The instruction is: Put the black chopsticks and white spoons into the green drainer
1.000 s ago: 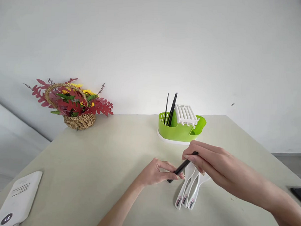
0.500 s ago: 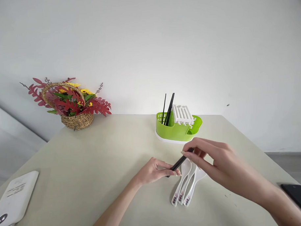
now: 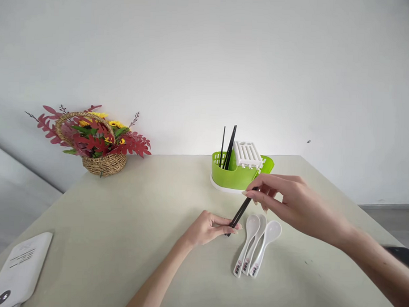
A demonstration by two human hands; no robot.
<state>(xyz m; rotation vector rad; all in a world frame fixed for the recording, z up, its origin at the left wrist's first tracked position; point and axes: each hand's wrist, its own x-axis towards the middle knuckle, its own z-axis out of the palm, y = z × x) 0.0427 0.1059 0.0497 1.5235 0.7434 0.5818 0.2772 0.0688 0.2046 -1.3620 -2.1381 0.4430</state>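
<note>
Pale green table [image 3: 163,192]; white wall [image 3: 207,73] behind

Single head-worn view from above the near table edge [image 3: 146,277], facing forward and down.

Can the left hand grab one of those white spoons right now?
Probably yes: the white spoons lie close to the left hand, with nothing seen blocking the way. But its fingers hold black chopsticks, so it would likely need to let go first.
</note>
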